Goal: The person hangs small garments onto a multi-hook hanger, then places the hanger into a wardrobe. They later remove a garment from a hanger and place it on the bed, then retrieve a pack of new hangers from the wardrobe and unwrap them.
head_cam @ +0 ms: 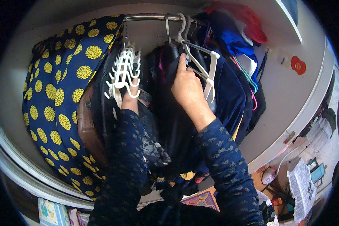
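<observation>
A metal clothes rail (152, 17) spans the wardrobe's top. My left hand (131, 97) reaches up behind a white multi-hook plastic hanger (124, 69) that hangs from the rail; its fingers are largely hidden. My right hand (188, 84) is raised at the dark garments (166, 113), index finger pointing up, the other fingers curled with their tips hidden. Just right of it hangs a white folding hanger (213, 67) with metal bars. Whether either hand grips anything cannot be seen.
A navy cloth with yellow dots (56, 93) hangs at left beside a brown quilted garment (86, 124). Blue clothing (231, 34) and a red cap (251, 25) are at upper right. Pink and green hangers (250, 80) hang below. Household items lie at lower right.
</observation>
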